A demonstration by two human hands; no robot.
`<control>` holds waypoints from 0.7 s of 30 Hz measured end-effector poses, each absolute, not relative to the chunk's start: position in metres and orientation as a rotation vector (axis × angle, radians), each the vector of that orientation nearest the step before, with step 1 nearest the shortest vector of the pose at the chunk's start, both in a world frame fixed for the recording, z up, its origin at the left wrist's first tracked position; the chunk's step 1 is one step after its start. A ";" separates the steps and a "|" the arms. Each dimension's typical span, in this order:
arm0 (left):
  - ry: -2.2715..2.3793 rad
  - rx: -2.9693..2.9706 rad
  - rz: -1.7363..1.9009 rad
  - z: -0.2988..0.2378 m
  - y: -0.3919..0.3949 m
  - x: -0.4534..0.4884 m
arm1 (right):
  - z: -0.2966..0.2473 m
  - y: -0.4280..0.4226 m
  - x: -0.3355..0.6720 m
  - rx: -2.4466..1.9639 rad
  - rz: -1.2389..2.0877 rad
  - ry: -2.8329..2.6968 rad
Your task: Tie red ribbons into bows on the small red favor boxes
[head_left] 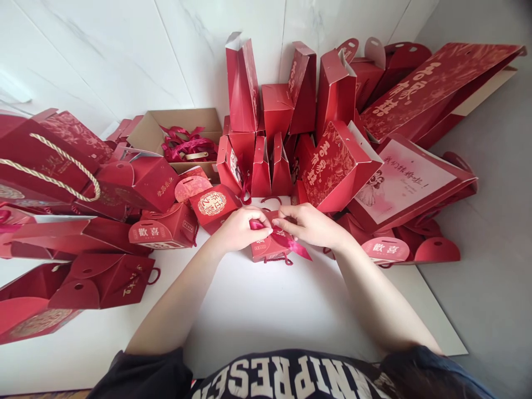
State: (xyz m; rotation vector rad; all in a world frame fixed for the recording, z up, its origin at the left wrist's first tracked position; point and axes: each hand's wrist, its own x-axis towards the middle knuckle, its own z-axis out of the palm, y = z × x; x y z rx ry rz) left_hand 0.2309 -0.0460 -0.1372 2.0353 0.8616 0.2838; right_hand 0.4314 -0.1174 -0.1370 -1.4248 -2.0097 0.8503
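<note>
A small red gift box (268, 249) stands on the white board (257, 310) in front of me. A magenta ribbon (297, 247) runs across its top and trails off to the right. My left hand (239, 228) pinches the ribbon at the box's left top. My right hand (310, 224) pinches the ribbon at the right top, fingertips almost meeting those of the left. Both hands are closed on the ribbon.
Many red gift boxes and bags crowd the back and left, such as a large patterned box (334, 163) and a rope-handled bag (45, 160). A cardboard box of ribbons (187, 138) sits behind. Flat red tabs (384, 249) lie at the right. Grey floor (499, 249) borders the board.
</note>
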 end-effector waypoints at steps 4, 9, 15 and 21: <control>0.881 2.021 0.270 -0.135 -0.046 0.231 | -0.141 -0.117 0.433 -1.409 0.894 -2.015; 0.891 2.023 0.255 -0.135 -0.046 0.232 | -0.143 -0.116 0.433 -1.378 0.950 -2.027; 0.821 2.053 0.210 -0.132 -0.043 0.225 | -0.139 -0.117 0.432 -1.383 1.057 -1.951; 0.813 2.063 0.088 -0.113 -0.040 0.209 | -0.136 -0.119 0.435 -1.398 0.905 -1.977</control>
